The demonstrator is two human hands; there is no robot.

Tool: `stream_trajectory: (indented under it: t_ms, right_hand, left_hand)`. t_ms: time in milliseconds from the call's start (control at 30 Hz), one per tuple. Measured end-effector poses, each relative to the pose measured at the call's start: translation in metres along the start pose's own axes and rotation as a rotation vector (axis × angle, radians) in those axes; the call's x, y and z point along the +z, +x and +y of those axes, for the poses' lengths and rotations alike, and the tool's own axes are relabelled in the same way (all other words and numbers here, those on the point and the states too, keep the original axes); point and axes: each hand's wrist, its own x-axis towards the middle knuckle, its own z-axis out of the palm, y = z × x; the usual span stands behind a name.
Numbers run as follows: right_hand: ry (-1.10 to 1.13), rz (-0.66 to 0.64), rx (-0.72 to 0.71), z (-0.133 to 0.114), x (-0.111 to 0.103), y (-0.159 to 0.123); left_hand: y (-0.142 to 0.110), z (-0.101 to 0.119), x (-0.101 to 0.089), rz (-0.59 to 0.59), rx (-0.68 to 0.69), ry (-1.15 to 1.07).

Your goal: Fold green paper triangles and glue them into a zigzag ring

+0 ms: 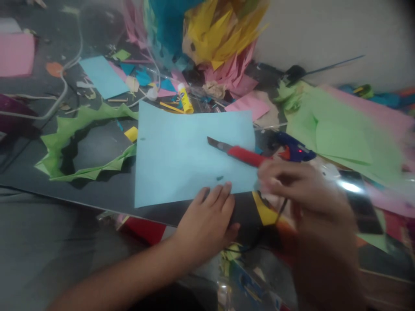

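A light blue sheet of paper (181,155) lies at the front edge of the dark table. My left hand (210,214) rests flat with its fingertips on the paper's lower edge, holding nothing. In my right hand (288,183) is a red utility knife (244,155), its blade extended and pointing left above the sheet. Two small dark marks or bits show on the paper. To the left, a green zigzag paper band (87,112) forms a loop, its right end partly hidden by the sheet.
A yellow glue stick (185,99) and paper scraps lie behind the sheet. A blue glue gun (295,147) with a red light sits right, near green sheets (343,125) and a phone-like dark object (359,201). A white cable (61,86) crosses the left. Colourful paper figures (223,34) stand behind.
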Motion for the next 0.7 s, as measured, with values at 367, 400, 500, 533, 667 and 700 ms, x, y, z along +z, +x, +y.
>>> stream_trajectory:
  t_ms: [367,400,500,533,667,700]
  right_hand:
    - [-0.353,-0.193,-0.15,-0.01,0.016,-0.005]
    - [-0.343,-0.205,-0.15,-0.012,0.013,-0.013]
    - [-0.342,-0.147,-0.106,-0.017,0.015,-0.042]
    - [-0.373,-0.105,-0.093,-0.019,0.018,-0.051]
    - [-0.497,-0.028,-0.079,-0.031,0.039,-0.088]
    - [-0.489,-0.01,-0.084,-0.034,0.042,-0.096]
  left_hand:
    - [0.0,0.0,-0.001,0.014,-0.005,-0.016]
    - [0.0,0.0,-0.001,0.015,-0.003,-0.014]
    - [0.0,0.001,0.0,0.025,-0.003,-0.002]
    - [0.0,0.001,0.001,0.027,-0.005,0.0]
    - [-0.001,0.002,0.002,0.017,-0.004,0.005]
    - [-0.002,0.002,0.002,0.014,-0.003,0.006]
